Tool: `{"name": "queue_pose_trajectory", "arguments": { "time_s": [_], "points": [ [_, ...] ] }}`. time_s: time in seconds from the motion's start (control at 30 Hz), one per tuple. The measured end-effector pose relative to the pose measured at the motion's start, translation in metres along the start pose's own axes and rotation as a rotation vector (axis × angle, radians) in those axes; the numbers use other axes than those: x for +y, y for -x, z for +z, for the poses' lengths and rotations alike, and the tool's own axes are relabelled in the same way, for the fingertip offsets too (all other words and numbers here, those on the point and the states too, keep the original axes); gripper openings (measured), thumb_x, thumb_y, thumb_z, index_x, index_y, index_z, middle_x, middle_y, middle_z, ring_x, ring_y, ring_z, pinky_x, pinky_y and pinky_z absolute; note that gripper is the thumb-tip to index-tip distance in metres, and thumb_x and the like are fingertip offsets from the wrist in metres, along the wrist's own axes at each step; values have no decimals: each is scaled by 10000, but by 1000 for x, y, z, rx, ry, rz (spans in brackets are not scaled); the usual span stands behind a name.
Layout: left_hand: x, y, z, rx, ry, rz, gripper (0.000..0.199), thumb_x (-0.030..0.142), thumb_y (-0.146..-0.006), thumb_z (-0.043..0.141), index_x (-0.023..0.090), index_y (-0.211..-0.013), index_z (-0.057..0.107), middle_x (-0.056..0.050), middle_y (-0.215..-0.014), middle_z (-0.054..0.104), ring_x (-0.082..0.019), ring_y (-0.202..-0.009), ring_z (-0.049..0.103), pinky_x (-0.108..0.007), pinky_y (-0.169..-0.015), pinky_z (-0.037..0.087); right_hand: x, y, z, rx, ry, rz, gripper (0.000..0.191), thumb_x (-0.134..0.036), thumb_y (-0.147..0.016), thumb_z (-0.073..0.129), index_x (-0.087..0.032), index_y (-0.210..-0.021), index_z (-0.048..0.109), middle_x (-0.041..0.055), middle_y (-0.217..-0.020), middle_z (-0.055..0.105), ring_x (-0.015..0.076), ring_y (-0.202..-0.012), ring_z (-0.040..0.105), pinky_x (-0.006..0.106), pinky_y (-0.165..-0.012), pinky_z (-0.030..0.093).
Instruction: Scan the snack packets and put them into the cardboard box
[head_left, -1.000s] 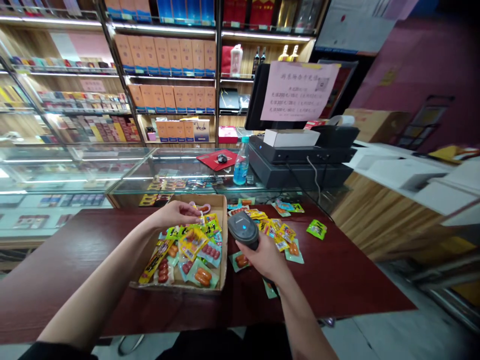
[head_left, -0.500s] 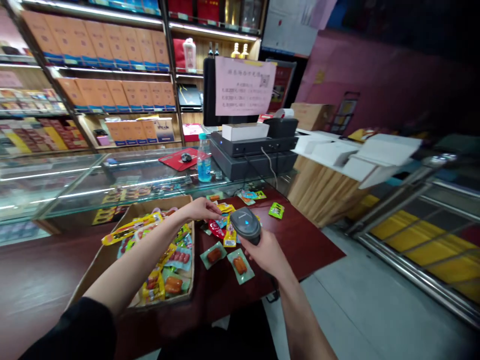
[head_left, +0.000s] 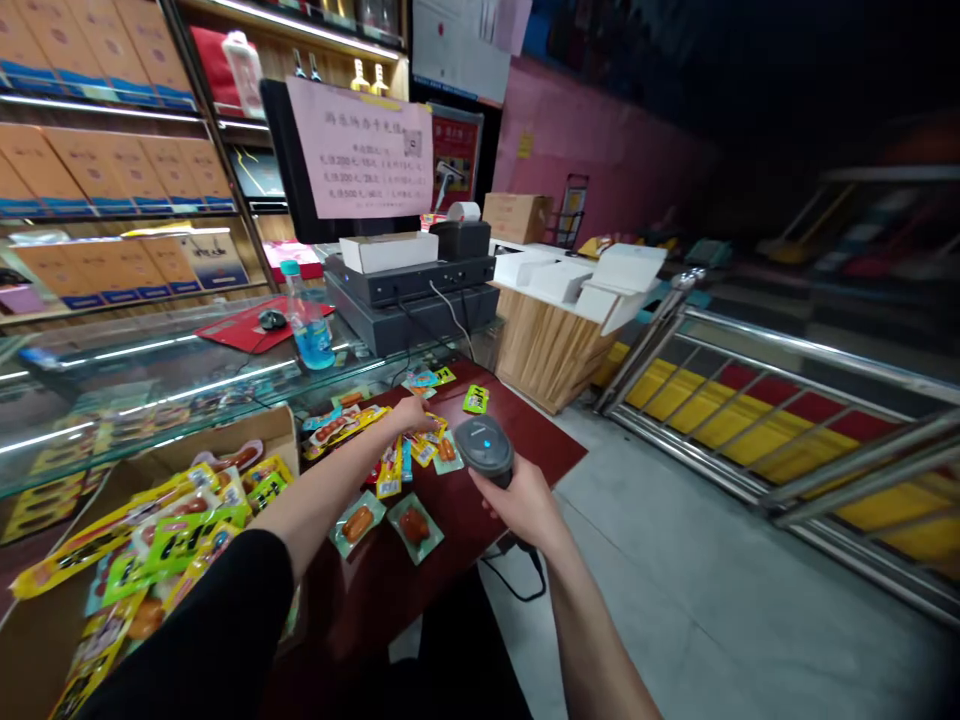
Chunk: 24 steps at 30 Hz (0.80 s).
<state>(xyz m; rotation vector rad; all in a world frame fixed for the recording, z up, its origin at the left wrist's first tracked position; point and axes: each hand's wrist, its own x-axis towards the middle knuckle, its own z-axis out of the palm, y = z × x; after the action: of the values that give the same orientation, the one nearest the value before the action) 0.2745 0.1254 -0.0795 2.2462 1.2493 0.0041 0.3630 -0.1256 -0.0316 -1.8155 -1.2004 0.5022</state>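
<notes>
My right hand [head_left: 525, 505] is wrapped around the handle of a grey barcode scanner [head_left: 484, 450], whose blue light is lit. To its left, my left hand [head_left: 412, 412] reaches over the loose snack packets, its fingers pinched on the edge of a yellow snack packet [head_left: 426, 447]; its fingertips are partly hidden. Under and around that hand lie more colourful packets, among them a long yellow one [head_left: 389, 470]. Nearer me are two clear packets of small sausages, one on the left [head_left: 358, 522] and one on the right [head_left: 413, 526]. A green packet [head_left: 475, 400] lies apart, beyond the scanner.
An open cardboard box [head_left: 279, 432] full of packets stands at left, partly behind my left arm. Past the dark red table [head_left: 525, 420] is a glass counter with a blue drink bottle [head_left: 309, 325], a mouse [head_left: 271, 320] and a cash drawer [head_left: 405, 318]. Metal railings [head_left: 750, 430] stand right.
The view has swung right, so the box and shelves sit further left. My left hand has moved across the packets toward the scanner. My right hand still holds the scanner.
</notes>
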Motion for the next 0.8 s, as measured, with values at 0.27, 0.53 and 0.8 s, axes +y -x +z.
{"name": "queue_pose_trajectory", "arguments": {
  "time_s": [0.27, 0.53, 0.8],
  "points": [
    [2, -5, 12, 15, 30, -18, 746, 270, -498, 836, 164, -1189, 574, -138, -1206, 636, -267, -1082, 614, -247, -816, 468, 5, 4, -6, 32, 28, 20, 227, -402, -772, 605, -187, -839, 635, 29, -628, 690, 212, -631, 686, 267, -559, 503],
    [-25, 28, -13, -15, 550, -166, 338, 206, -515, 840, 141, -723, 582, 41, -514, 548, -135, -517, 590, -231, -530, 477, -9, -1, 16, -50, -11, -57, 225, -393, -786, 606, -185, -867, 637, 27, -629, 694, 205, -601, 677, 284, -575, 512],
    [-89, 115, -75, 100, 1016, -42, 420, 315, -482, 867, 135, -766, 615, 23, -636, 622, -64, -522, 541, -167, -483, 398, -47, -3, 59, -201, -26, -264, 270, -328, -776, 626, -188, -1006, 654, 79, -932, 725, 248, -906, 679, 331, -768, 518]
  ]
}}
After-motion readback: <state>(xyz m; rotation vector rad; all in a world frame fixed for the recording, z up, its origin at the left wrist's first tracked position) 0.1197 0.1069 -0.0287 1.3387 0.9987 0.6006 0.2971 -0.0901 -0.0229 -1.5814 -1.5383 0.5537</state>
